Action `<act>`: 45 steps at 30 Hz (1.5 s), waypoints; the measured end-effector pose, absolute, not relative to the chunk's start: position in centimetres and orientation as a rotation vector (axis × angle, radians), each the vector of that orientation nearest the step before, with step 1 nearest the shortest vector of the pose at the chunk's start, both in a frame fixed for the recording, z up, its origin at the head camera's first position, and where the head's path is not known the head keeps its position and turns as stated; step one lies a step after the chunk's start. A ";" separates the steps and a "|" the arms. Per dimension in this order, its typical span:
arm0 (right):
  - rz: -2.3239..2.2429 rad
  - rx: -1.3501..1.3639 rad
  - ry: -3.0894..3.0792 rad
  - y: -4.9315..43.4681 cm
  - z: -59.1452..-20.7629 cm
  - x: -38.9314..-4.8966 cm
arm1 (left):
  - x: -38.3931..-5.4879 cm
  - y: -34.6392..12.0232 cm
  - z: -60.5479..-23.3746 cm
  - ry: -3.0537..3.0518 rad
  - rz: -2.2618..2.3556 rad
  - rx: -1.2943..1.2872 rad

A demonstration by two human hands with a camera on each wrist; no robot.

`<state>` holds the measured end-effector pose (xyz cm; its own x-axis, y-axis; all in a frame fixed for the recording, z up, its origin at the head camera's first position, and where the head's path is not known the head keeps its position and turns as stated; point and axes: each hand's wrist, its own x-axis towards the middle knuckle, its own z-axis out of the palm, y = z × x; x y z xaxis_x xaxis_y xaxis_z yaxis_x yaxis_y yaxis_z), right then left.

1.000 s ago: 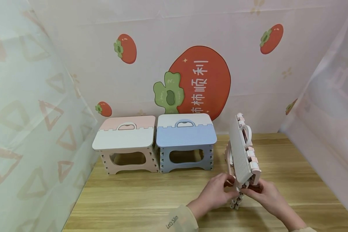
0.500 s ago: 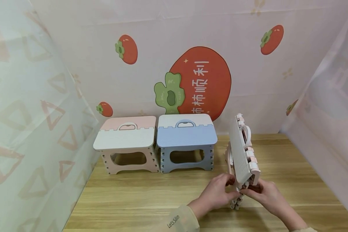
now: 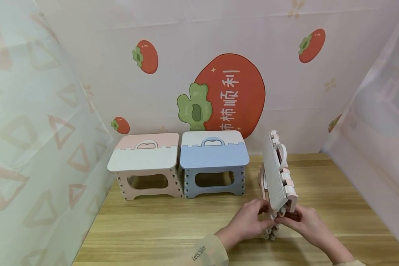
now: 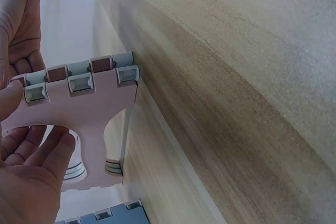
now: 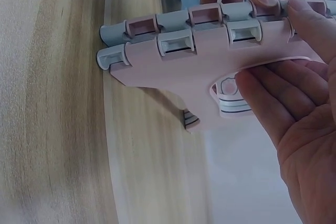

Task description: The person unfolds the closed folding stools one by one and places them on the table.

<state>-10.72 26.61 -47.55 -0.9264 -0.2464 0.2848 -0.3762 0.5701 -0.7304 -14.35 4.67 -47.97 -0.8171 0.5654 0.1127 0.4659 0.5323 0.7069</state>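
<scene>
A pink-and-white folding stool (image 3: 273,177) stands on the table at the right in the head view, its seat folded up and its handle facing right. My left hand (image 3: 247,220) grips its left leg panel near the close end. On the other side, my right hand (image 3: 307,226) holds the right panel. In the left wrist view the left fingers (image 4: 55,156) reach into the opening of the pink panel (image 4: 92,119), thumb at the hinged edge. The right wrist view has the right hand (image 5: 310,119) gripping likewise, fingers at the panel's opening.
Two unfolded stools stand side by side at the back: a pink-and-white one (image 3: 143,159) on the left and a blue-and-white one (image 3: 214,157) beside it. Wood-grain table (image 3: 159,229) lies in front of them. Printed sheets (image 3: 286,85) wall in the back and both sides.
The folded stool's upper part has shifted very slightly left. Both hands keep nearly the same place and grip on it.
</scene>
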 end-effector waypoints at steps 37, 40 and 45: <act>1.325 0.518 -2.647 28.4 -47.6 -10.4 | -14.4 4.6 -48.0 2.648 1.105 0.955; 1.328 0.512 -2.653 28.4 -47.5 -10.3 | -14.4 4.6 -48.0 2.651 1.101 0.959; 1.311 0.486 -2.670 28.6 -47.5 -10.4 | -14.3 4.5 -48.1 2.659 1.095 0.968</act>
